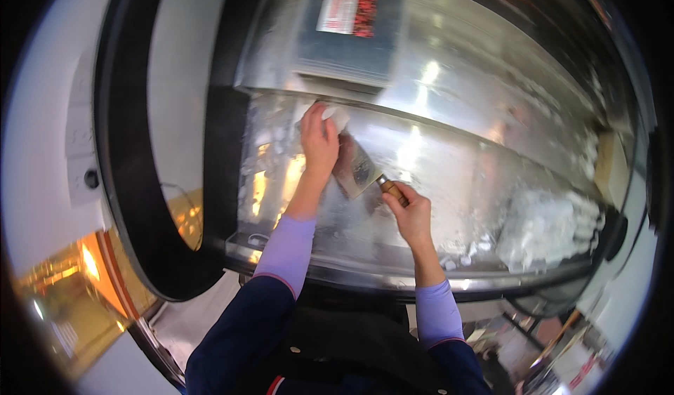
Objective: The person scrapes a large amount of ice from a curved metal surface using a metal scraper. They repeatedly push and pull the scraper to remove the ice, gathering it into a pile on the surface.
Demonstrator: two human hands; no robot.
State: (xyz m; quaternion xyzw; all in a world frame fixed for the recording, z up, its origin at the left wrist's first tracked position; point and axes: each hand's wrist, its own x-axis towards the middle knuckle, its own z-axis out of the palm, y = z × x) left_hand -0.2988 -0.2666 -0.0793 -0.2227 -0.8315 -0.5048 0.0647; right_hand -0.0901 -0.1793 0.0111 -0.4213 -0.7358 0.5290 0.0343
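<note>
My right hand [409,209] grips the ringed wooden handle of a cleaver [358,168]. The broad metal blade points up and to the left, over the wet lower shelf of a metal display case [437,184]. By the far end of the blade, my left hand [320,139] holds a white, crumpled piece [337,117], perhaps ice or a cloth; I cannot tell which. Part of it is hidden under my fingers. Small whitish bits lie on the metal left of my left hand.
A dark box [345,58] with a red and white label stands on the raised step behind. A heap of ice [542,229] lies at the right end. A pale block [611,168] is beyond it. The black case frame [224,131] rises at left.
</note>
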